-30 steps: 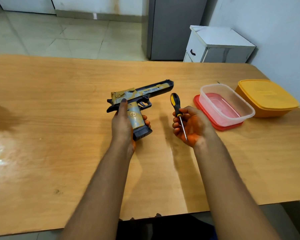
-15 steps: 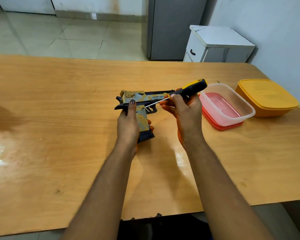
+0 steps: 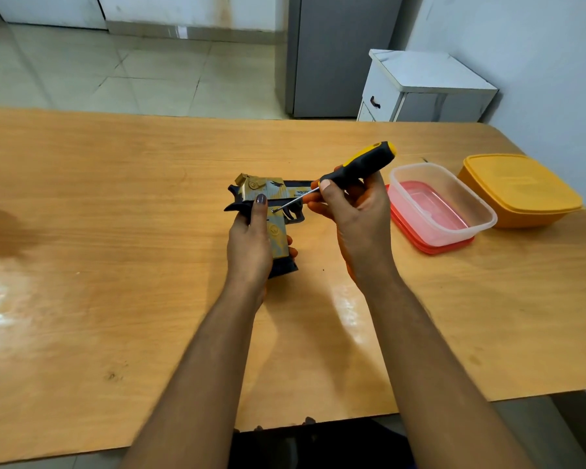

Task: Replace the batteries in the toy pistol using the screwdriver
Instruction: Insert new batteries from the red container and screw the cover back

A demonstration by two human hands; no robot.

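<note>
Above the wooden table (image 3: 115,204), the left hand (image 3: 251,248) wraps its fingers around the grip of the gold-and-black toy pistol (image 3: 271,211), thumb up along the frame, while the right hand (image 3: 356,214) clasps the black-and-yellow screwdriver (image 3: 359,167), whose tip meets the pistol just beside that thumb.

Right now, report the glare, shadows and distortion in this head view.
Head view: bright glare on the table at left and a smaller patch by the right hand; soft forearm shadows fall on the wood; wide-angle bending curves the table edges; toy pistol and screwdriver are sharp.
</note>
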